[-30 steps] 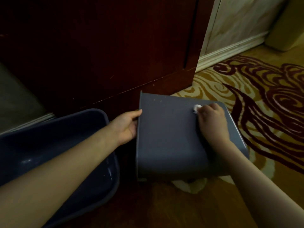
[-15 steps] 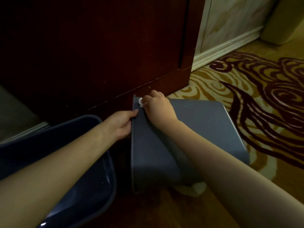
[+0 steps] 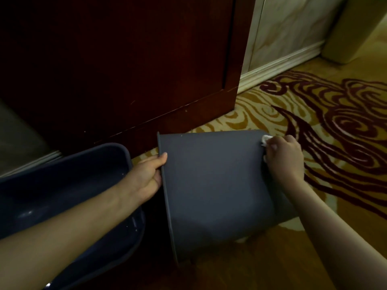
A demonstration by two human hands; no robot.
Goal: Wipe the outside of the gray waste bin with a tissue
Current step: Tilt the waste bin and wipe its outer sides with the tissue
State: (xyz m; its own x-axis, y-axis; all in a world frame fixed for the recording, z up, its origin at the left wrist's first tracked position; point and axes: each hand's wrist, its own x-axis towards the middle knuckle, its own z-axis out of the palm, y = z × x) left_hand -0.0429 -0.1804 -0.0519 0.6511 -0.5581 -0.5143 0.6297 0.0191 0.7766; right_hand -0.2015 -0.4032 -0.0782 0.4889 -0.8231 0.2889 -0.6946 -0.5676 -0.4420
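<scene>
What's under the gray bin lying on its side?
The patterned carpet lies under the gray bin. A pale patch peeks out beneath its lower edge; whatever else is there, the bin covers.

tissue point(image 3: 265, 140) mostly hidden inside right hand point(image 3: 283, 159); tub point(image 3: 88, 176) cut off at left edge; bin point(image 3: 213, 185) mouth probably faces left, unseen

The waste bin point(image 3: 213, 185) is a flat, plain slate gray. The tissue point(image 3: 265, 140) is white. The tub point(image 3: 69, 185) beside it is dark navy blue with pale glints inside. The cabinet point(image 3: 125, 65) is deep reddish brown. The carpet point(image 3: 326, 114) bears maroon swirls on golden yellow and cream. The wall panel point(image 3: 287, 28) is marbled cream with a white baseboard point(image 3: 280, 66).
</scene>
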